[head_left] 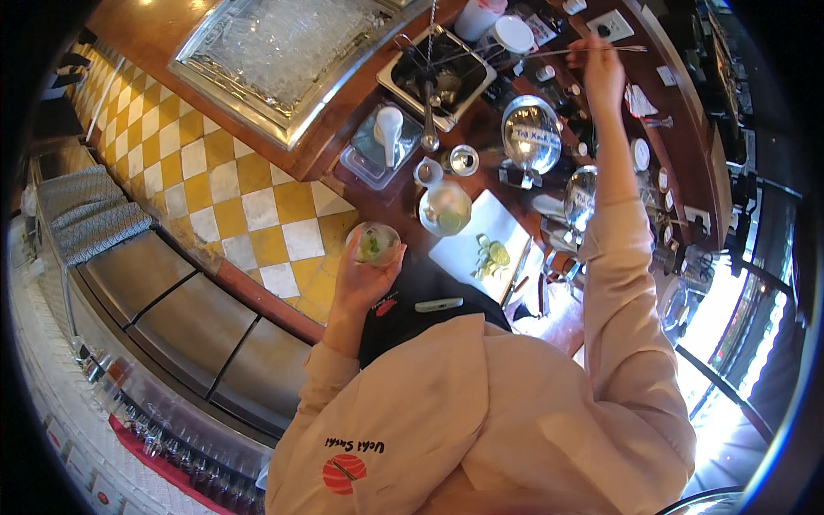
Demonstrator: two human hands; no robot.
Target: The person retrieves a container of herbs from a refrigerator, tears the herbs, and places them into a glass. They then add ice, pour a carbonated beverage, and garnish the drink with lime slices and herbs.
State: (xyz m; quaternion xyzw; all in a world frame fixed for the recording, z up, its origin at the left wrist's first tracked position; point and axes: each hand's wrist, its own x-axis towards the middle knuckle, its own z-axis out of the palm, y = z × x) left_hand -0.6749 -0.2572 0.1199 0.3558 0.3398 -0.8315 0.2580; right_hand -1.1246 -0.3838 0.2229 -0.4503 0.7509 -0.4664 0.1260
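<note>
My left hand [369, 279] is wrapped around a clear drinking glass [374, 244] with green leaves or lime pieces inside, held out over the tiled floor beside the counter. At the back right, my right hand [598, 69] is raised above the bottles, its fingers closed on a long thin metal bar spoon [631, 49] that lies nearly level. The spoon's ends are too small to make out clearly. Between my arms, a white cutting board [463, 253] carries sliced lime [491, 256]. Next to the board stands a round bowl [445, 209] with pale and green pieces in it.
A metal pan [402, 96] of bar tools stands behind a plastic tub [356, 167] with a white-handled tool. Near these are a metal cup [463, 160] and round glass jars [532, 137]. An ice bin [300, 116] is at the upper left; steel counters [184, 330] line the left.
</note>
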